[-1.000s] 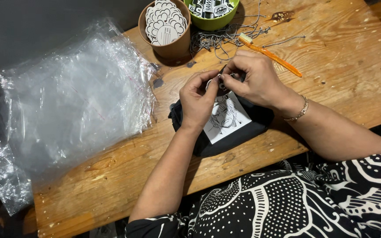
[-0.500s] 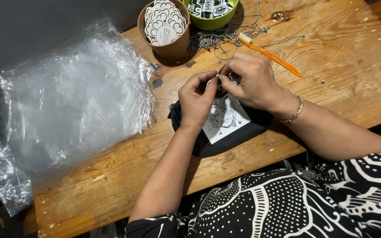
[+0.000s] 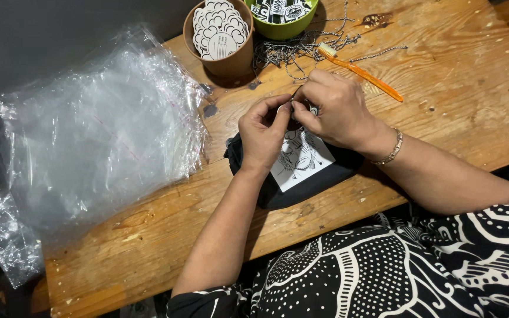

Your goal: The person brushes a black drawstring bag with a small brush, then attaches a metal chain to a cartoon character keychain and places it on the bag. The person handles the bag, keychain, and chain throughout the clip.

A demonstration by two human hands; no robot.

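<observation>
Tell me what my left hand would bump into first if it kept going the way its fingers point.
Probably your right hand: the left hand points up and right, fingertips already meeting it.

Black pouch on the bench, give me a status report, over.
Left hand and right hand pinched together over black pouch. White printed card lies on it. Orange toothbrush behind, clear of hands.

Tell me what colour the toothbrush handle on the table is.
Orange, with pale bristles; the toothbrush shows clearly in the head view.
</observation>
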